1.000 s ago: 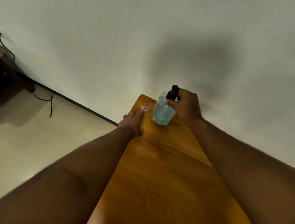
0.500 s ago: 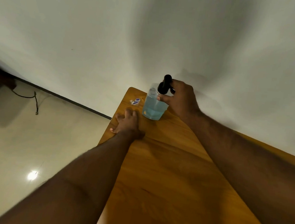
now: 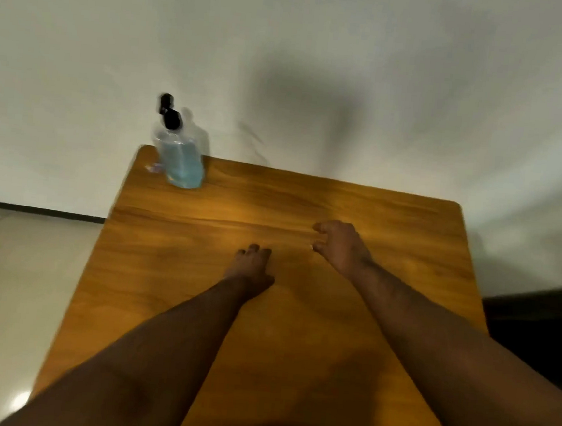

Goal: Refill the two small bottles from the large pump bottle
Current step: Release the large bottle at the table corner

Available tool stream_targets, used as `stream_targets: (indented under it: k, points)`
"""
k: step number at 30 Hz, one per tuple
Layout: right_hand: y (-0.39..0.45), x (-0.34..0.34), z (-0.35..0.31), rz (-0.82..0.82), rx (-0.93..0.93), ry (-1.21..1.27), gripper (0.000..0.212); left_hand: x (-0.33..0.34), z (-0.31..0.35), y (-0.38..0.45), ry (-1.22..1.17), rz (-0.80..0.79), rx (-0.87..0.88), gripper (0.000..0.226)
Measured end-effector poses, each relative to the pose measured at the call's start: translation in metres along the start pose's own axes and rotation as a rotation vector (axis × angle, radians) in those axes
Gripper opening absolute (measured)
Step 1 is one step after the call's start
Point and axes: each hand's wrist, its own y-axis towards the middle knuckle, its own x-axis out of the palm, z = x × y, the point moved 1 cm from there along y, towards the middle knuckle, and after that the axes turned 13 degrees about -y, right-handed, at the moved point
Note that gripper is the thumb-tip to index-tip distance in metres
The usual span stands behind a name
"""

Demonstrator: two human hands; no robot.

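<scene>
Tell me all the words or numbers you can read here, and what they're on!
None can be read.
The pump bottle shows no label with words.
The small sticker on the table beside it has some print, but it is too small and blurred to read.

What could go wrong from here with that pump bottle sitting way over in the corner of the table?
The pump bottle stands at the far left corner of the table, close to both edges, so a clumsy reach could knock it to the floor. Neither the left hand nor the right hand holds it, so nothing steadies it. No small bottles are in view, only a blurred small thing beside it, so pumping now might spill liquid on the wood.
</scene>
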Motion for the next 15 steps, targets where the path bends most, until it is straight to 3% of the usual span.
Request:
stream_targets:
  k: [3, 9, 12, 15]
  points:
    - [-0.034, 0.002, 0.081, -0.054, 0.064, -0.217, 0.05, 0.052, 0.058, -0.001, -0.027, -0.013, 0.1, 0.07]
    - [-0.075, -0.035, 0.212, 0.031, 0.029, -0.401, 0.038, 0.148, 0.158, -0.005, -0.072, -0.084, 0.172, 0.098]
    - [-0.074, -0.043, 0.248, -0.137, -0.081, -0.365, 0.052, 0.175, 0.177, -0.005, -0.186, -0.093, 0.156, 0.108]
    - [-0.082, -0.027, 0.295, -0.32, -0.206, -0.273, 0.072, 0.207, 0.211, -0.01, -0.393, 0.073, 0.121, 0.098]
